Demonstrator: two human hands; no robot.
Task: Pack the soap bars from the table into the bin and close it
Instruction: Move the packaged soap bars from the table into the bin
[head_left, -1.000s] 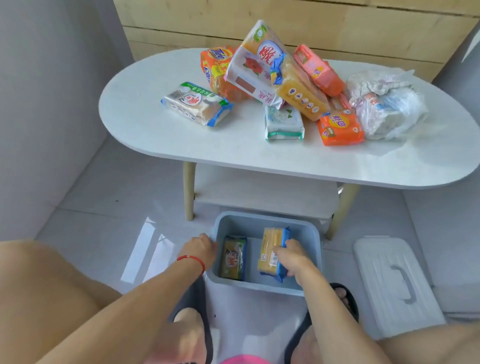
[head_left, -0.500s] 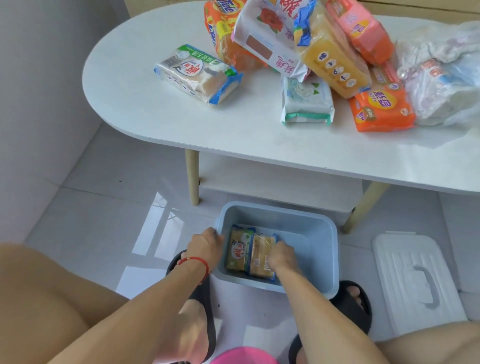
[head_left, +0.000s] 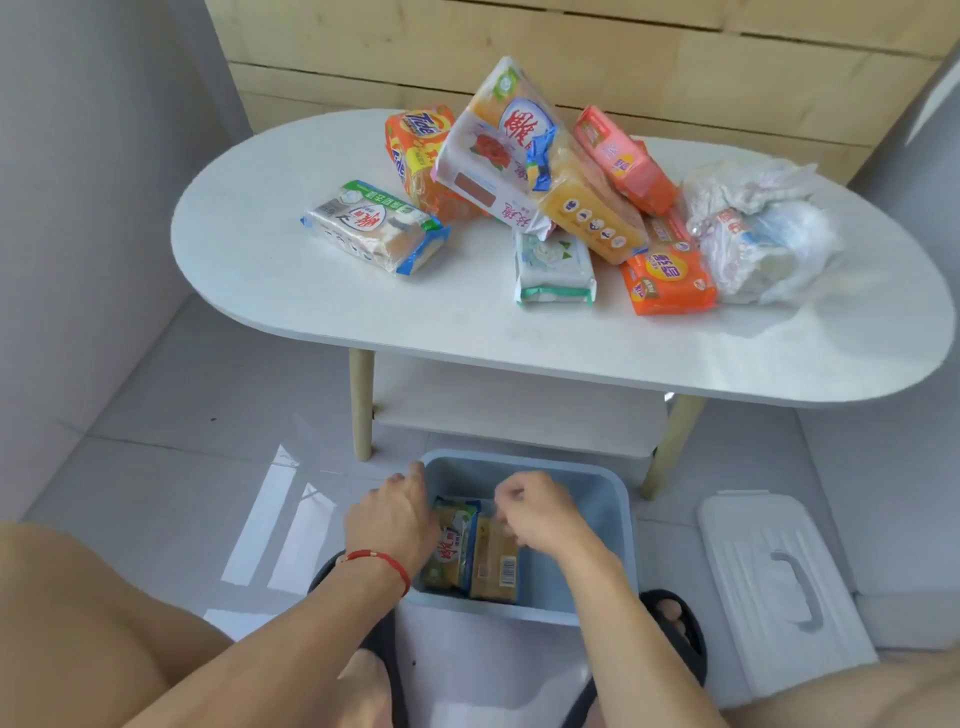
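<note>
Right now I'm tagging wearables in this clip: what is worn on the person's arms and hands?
Both forearms are bare, with no sleeves or gloves. The left hand has a thin red string bracelet around its wrist. The right hand wears nothing visible.

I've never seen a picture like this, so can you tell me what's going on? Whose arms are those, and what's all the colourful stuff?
A person wears a camera on their head, so you look down at their own arms. On the white oval table lie colourful wrapped soap packs. On the floor stands a light blue plastic bin with two yellowish soap bars side by side inside. The left hand, with a red wrist string, rests at the bin's edge. The right hand hovers above the bars, holding nothing. The white lid with a grey handle waits beside the bin.
</note>
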